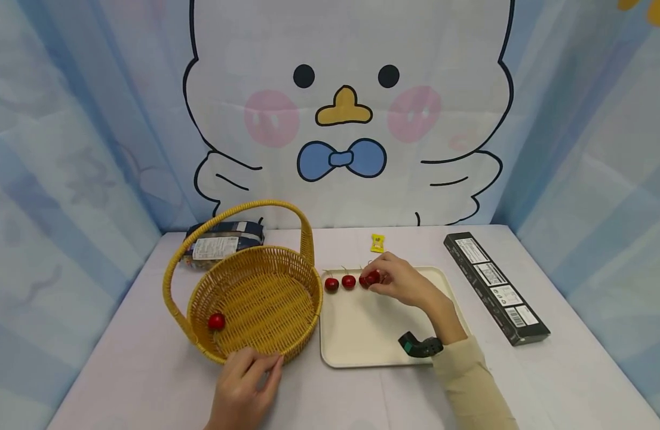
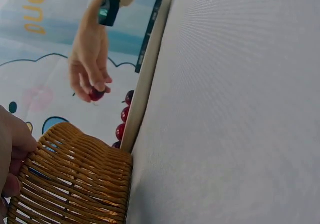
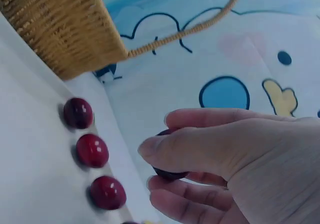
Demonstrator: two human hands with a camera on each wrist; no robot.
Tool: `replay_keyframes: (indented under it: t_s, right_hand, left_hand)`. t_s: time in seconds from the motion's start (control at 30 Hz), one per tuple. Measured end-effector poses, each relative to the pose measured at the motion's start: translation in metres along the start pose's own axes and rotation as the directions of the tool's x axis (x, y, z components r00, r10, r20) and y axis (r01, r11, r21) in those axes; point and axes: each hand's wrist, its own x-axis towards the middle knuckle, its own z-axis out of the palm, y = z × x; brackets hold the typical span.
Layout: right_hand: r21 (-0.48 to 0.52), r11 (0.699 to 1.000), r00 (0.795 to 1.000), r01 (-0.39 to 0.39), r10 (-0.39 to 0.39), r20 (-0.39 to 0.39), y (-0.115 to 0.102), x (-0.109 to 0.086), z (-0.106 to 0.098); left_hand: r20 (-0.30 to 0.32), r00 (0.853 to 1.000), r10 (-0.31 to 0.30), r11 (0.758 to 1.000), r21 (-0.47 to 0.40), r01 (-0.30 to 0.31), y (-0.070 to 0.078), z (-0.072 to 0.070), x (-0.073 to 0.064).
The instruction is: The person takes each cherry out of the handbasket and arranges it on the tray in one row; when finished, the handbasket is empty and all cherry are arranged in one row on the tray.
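Note:
My right hand pinches a dark red cherry between thumb and fingers, above the far edge of the cream tray. Along that edge several cherries sit in a row, such as one cherry in the right wrist view. To the left stands a woven basket with a tall arched handle. One cherry lies inside it at the left. At the basket's near rim, my left hand holds the rim with thumb and fingers; the left wrist view shows those fingers against the wicker.
Behind the basket lies a dark blue package with a white label. A small yellow wrapped sweet is beyond the tray. A long black box lies to the right. Printed curtains close off the table's back and sides.

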Motion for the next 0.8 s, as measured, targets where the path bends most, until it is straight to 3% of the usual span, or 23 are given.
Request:
replay_keyframes:
  t_s: [0.33,0.57,0.8]
  right_hand:
    - [0.042,0.991,0.989,-0.129,0.131,-0.069,0.04,-0.002,-0.003]
    - [0.019,0.977,0.969,-0.211,0.212,-0.124,0.061,-0.006,-0.005]
    - [0.012,0.95,0.942,-0.313,0.312,-0.124,0.074,-0.006,-0.003]
  left_hand:
    - [-0.01,1.0,0.005,1.0,0.011,-0.005,-0.001,0.001,0.0]
    - [-0.016,1.0,0.004,1.0,0.007,-0.004,-0.001,0.001,0.0]
    - [-0.017,1.0,-0.002,1.0,0.004,0.002,0.0,0.001,-0.001]
